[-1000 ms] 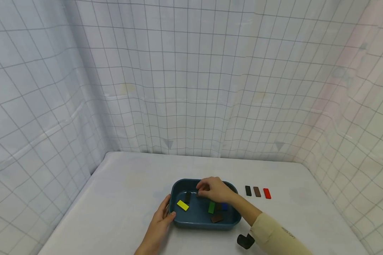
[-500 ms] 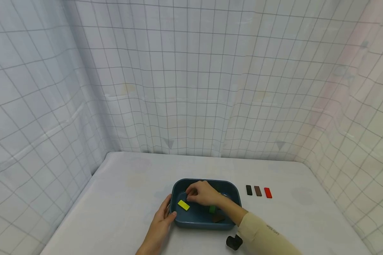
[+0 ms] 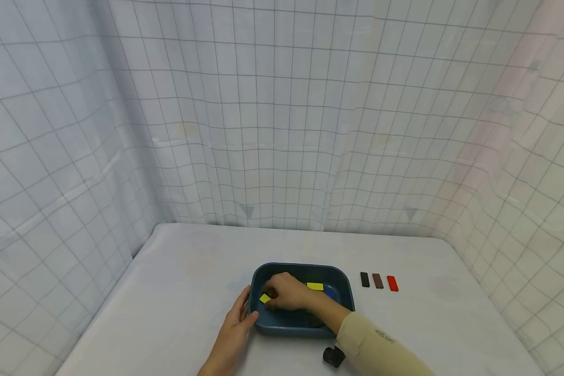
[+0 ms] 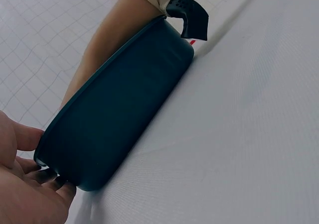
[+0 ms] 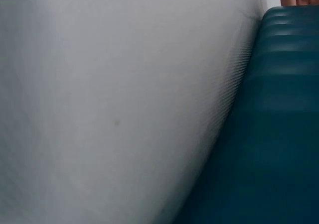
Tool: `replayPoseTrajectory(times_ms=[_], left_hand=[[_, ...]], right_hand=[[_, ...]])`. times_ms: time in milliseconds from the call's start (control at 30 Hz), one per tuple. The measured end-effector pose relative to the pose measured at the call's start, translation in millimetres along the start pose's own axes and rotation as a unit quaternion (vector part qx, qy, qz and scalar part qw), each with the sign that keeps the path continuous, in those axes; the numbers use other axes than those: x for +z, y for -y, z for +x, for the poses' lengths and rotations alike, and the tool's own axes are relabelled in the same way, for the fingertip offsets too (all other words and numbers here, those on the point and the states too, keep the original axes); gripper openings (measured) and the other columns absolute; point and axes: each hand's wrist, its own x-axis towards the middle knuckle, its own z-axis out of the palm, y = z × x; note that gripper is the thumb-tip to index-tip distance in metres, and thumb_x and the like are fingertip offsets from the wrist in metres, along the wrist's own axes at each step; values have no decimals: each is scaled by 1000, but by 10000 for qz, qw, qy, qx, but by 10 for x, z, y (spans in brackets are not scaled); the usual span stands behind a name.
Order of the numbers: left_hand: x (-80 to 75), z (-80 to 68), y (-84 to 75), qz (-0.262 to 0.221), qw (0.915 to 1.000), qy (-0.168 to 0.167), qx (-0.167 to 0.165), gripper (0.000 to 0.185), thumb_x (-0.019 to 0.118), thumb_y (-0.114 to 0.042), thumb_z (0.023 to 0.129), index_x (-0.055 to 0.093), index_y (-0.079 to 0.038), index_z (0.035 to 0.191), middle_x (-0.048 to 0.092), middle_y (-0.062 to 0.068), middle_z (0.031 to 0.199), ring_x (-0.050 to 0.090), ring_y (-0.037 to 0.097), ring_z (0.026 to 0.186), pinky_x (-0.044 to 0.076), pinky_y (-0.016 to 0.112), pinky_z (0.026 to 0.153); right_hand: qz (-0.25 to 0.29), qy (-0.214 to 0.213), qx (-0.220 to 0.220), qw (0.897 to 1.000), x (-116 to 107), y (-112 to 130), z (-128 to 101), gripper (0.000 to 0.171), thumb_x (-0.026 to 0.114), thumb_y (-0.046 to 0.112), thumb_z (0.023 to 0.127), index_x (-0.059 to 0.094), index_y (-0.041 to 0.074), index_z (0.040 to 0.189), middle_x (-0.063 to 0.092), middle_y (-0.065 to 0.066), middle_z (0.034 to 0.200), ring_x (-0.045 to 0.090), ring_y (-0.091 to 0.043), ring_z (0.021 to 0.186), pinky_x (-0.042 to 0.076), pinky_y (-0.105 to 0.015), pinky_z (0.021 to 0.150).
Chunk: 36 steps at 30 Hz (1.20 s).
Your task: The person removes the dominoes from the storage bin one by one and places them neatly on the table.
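Note:
A dark blue-green tray (image 3: 291,331) stands on the white table. My left hand (image 3: 235,326) grips its left side, thumb at the rim; in the left wrist view, the fingers of this left hand (image 4: 30,179) lie against the tray's outer wall (image 4: 114,104). My right hand (image 3: 289,293) reaches into the tray from the right, its bent thumb and fingertips on a small yellow block (image 3: 265,298) whose right end they hide. Another yellow block (image 3: 315,286) and a blue block (image 3: 329,294) lie in the tray; the hand and forearm partly cover other pieces.
Right of the tray lie a black block (image 3: 365,279), a brown block (image 3: 378,281) and a red block (image 3: 392,283) in a row. A black device (image 3: 333,356) sits at the right wrist, outside the front wall. White checked curtains (image 3: 282,130) surround the table.
My right hand has moved left across the tray, from a brown block to the yellow block at the left. The second yellow block has come into sight. My left hand has kept its place.

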Motion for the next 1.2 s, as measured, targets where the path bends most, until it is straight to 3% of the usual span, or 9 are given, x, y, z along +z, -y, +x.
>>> replayPoseTrajectory(times_ms=[100,233,467,767,967,1200], left_hand=[[-6,0,-14,16,10000,-7,3,65,45,-4,110,11,-3,166,5,27,169,5,44,154,18,59,120],[-6,-11,-23,19,10000,-28,-2,65,45,-1,109,12,-1,165,5,27,168,5,44,154,17,58,121],[-5,-28,-27,55,10000,-3,34,66,46,-1,108,11,0,165,4,28,168,4,45,153,16,59,121],[-26,-13,-31,70,10000,1,-2,66,46,-4,110,10,-2,165,4,26,169,4,45,154,18,60,120],[-36,19,-6,31,10000,48,46,67,47,-4,109,10,-2,165,3,25,170,1,46,154,17,60,120],[-38,38,29,127,9999,11,5,67,48,-3,109,12,-2,165,4,26,169,3,48,153,17,61,120]], right_hand=[[-142,52,-51,9999,11,11,16,18,84,14,90,78,6,105,55,10,74,47,-2,66,38,-15,59],[-66,-19,-73,10000,17,-3,-3,19,84,12,89,76,8,106,63,10,86,53,0,75,46,-14,68],[727,-136,22,9973,-6,-45,-29,14,81,7,90,73,11,100,65,11,84,58,0,75,52,-17,68],[1704,-298,234,9846,-129,-87,-23,13,80,10,92,73,12,103,69,11,89,65,-3,79,56,-22,70],[2089,-428,486,9758,-187,-120,-33,13,80,11,93,73,11,104,70,8,91,67,-7,84,57,-25,73],[2176,-566,731,9716,-213,-147,-98,15,79,12,93,73,10,106,69,7,93,66,-9,85,56,-27,73]])
